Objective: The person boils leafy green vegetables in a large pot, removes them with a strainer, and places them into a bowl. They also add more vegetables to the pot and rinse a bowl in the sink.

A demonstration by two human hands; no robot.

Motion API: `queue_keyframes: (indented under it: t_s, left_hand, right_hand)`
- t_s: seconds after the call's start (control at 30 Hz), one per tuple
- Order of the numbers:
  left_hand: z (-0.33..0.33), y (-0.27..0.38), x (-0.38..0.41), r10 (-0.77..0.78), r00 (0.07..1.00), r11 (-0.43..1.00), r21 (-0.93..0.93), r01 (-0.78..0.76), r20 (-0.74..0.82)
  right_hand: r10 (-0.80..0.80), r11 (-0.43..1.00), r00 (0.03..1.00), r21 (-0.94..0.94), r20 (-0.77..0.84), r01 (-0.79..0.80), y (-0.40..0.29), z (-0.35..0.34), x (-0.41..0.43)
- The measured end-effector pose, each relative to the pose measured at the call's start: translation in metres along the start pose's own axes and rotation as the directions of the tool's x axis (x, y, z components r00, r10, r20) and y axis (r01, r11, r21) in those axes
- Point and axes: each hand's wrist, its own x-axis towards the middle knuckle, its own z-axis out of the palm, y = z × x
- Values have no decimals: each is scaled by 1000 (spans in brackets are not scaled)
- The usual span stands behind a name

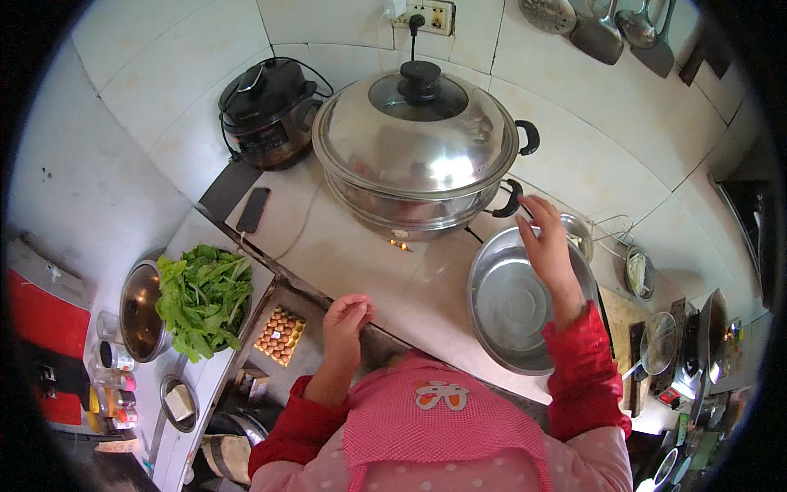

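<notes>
A large stainless steel steamer pot (418, 209) stands at the back of the counter under its domed lid (344, 141) with a black knob; a small orange flame shows at its base. My right hand (546, 243), fingers apart and holding nothing, is raised over the far part of an oval metal basin (510, 301), close to the pot's lower black side handle (509, 199). Whether the fingertips touch that handle, I cannot tell. Over the counter's front edge is my left hand (345, 317), its fingers curled together with nothing visible in them.
Leafy greens (206, 295) heap beside a metal bowl (142, 313) at left, near jars and a small dish with a pale block (179, 403). A phone (253, 209) and a black electric cooker (270, 123) stand back left. Eggs (280, 338) sit below. A strainer (658, 343) lies right.
</notes>
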Motion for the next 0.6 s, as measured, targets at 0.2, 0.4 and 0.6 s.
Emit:
queue_keyframes:
  t_s: [0.2, 0.4, 0.6]
  left_hand:
    - [-26, 0, 4, 34, 999, 995, -94, -38, -38]
    - [-33, -3, 7, 2, 998, 995, -96, -8, -62]
    - [-35, -2, 11, 7, 998, 993, -114, -15, -70]
  right_hand:
    - [25, 993, 949, 120, -315, 14, 32, 22, 87]
    - [-233, 965, 960, -160, -156, 208, -4, 29, 142]
    - [-421, 897, 904, -186, -78, 402, -67, 55, 187]
